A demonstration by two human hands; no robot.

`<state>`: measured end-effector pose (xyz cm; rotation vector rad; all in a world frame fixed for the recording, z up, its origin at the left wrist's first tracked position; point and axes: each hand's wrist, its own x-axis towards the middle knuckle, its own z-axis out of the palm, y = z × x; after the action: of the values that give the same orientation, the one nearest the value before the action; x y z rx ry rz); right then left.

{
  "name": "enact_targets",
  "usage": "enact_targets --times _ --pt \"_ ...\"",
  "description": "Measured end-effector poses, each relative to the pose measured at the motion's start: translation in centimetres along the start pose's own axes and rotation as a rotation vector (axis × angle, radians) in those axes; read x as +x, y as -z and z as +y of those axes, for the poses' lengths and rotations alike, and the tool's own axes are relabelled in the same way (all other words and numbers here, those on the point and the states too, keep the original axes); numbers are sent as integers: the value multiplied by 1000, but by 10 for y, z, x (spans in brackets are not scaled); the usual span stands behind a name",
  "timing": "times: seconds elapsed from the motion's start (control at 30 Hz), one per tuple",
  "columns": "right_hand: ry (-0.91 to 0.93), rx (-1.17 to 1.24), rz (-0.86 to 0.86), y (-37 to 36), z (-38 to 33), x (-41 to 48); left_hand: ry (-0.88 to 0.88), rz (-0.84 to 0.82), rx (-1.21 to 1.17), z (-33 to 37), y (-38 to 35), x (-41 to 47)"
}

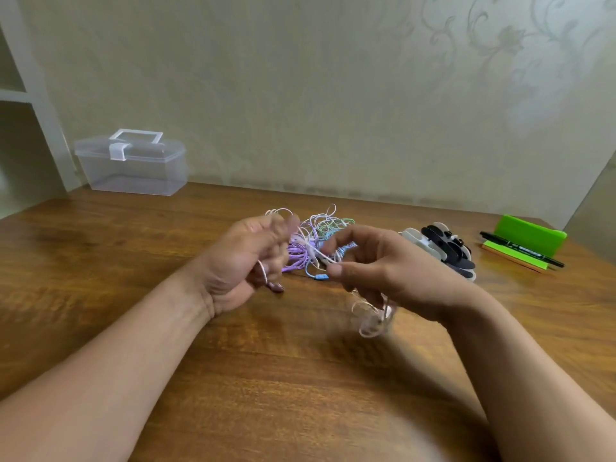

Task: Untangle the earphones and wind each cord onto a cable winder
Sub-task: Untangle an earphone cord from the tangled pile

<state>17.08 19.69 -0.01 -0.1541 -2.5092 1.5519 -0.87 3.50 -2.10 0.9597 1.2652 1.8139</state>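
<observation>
A tangle of earphone cords (315,230) in purple, green, blue and pale pink lies on the wooden table (133,261) behind my hands. My left hand (246,261) grips a pale pink cord (313,253) in curled fingers, and a strand hangs below it. My right hand (376,271) pinches the same cord between thumb and fingers, with blurred loops (375,316) dangling under its palm. The cord runs taut between the two hands. A pile of black and white cable winders (443,248) lies just right of my right hand.
A clear plastic box (133,165) with a white latch stands at the back left by the wall. At the right sit a green holder (530,233), a sticky-note pad and a black marker (520,250). A shelf unit stands at the far left.
</observation>
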Motion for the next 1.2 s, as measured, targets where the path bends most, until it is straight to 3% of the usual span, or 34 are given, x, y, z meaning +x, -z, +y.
enact_targets --times 0.1,0.17,0.3,0.4,0.5,0.6,0.8,0.93,1.2 --pt "-108 -200 33 11 6 -3 -74 230 -359 9 14 8" --pt "-127 -179 130 8 10 0 -116 303 -397 9 20 10" --pt "-56 -62 220 -13 3 8 -158 144 -119 0 1 4" --pt "6 -219 227 -26 -5 11 -116 -23 217 -6 -23 -4" --pt "41 -342 190 -32 -10 10 -140 -91 287 -10 -35 -7" --pt "37 -323 205 -30 -10 9 -187 2 240 -8 -37 -4" --pt "-111 -347 34 0 -3 -2 -206 229 -328 16 4 13" --pt "-229 -261 -29 21 1 -13 -310 410 -283 20 23 14" --pt "-196 -178 153 48 5 -23 -441 684 -92 19 31 13"
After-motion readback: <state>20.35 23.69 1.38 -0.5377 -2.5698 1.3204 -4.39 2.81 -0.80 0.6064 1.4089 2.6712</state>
